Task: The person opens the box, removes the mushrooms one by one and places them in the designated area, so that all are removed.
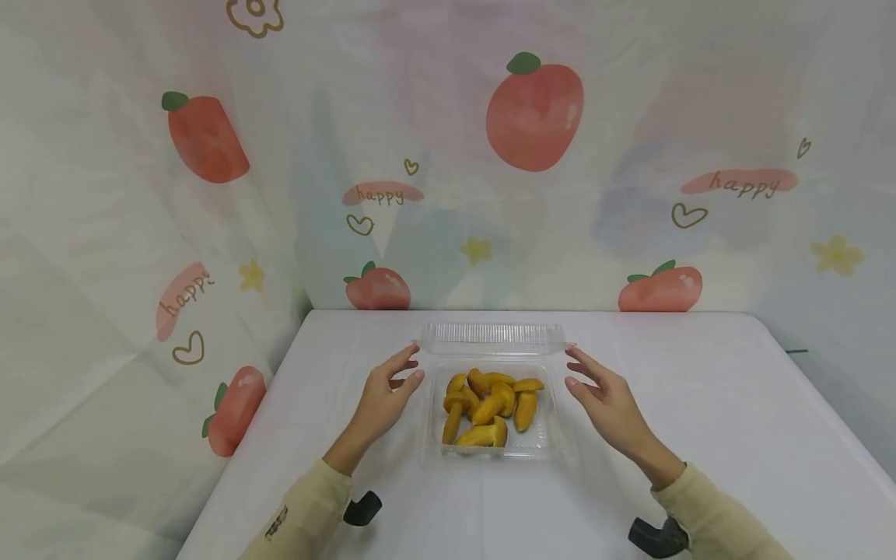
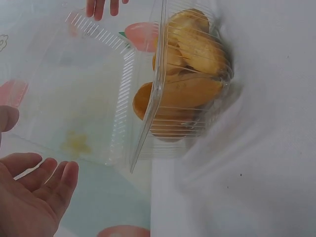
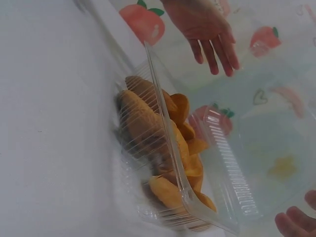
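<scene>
A clear plastic clamshell box (image 1: 548, 449) sits on the white table with its ribbed lid (image 1: 493, 334) raised at the far side. Inside the box lie several yellow-brown mushrooms (image 1: 490, 406), seen through the ribbed wall in both wrist views. My left hand (image 1: 383, 393) is at the lid's left edge, its fingers extended and loosely bent. At the right edge my right hand (image 1: 607, 404) mirrors it, thumb apart from the fingers. Fingertips of both hands are very near the lid's corners; whether they touch it I cannot tell. Neither palm holds anything.
The white table (image 1: 483, 505) runs back to a printed curtain (image 1: 448, 117) with fruit and hearts, which also stands along the left side. A dark wrist-worn piece (image 1: 363, 509) shows by the left sleeve, another (image 1: 658, 537) by the right.
</scene>
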The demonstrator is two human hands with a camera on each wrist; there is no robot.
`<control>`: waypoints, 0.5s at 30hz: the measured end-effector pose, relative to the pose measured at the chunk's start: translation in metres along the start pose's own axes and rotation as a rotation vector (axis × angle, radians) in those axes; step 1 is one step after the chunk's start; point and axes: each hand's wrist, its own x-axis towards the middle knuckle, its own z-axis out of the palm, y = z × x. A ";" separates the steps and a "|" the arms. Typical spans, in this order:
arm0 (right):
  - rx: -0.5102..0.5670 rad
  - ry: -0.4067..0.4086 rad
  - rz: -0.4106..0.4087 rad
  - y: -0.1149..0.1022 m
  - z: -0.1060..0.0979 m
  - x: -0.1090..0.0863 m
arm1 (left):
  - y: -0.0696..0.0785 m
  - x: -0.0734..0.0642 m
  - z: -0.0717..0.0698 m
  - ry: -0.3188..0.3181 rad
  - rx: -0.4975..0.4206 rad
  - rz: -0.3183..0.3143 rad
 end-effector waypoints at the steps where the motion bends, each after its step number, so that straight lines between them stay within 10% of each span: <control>1: 0.000 -0.006 0.001 0.000 0.000 0.002 | -0.001 0.002 0.000 0.002 -0.005 0.000; 15: 0.063 -0.126 0.040 0.008 -0.005 0.023 | -0.012 0.023 0.001 -0.082 -0.084 0.023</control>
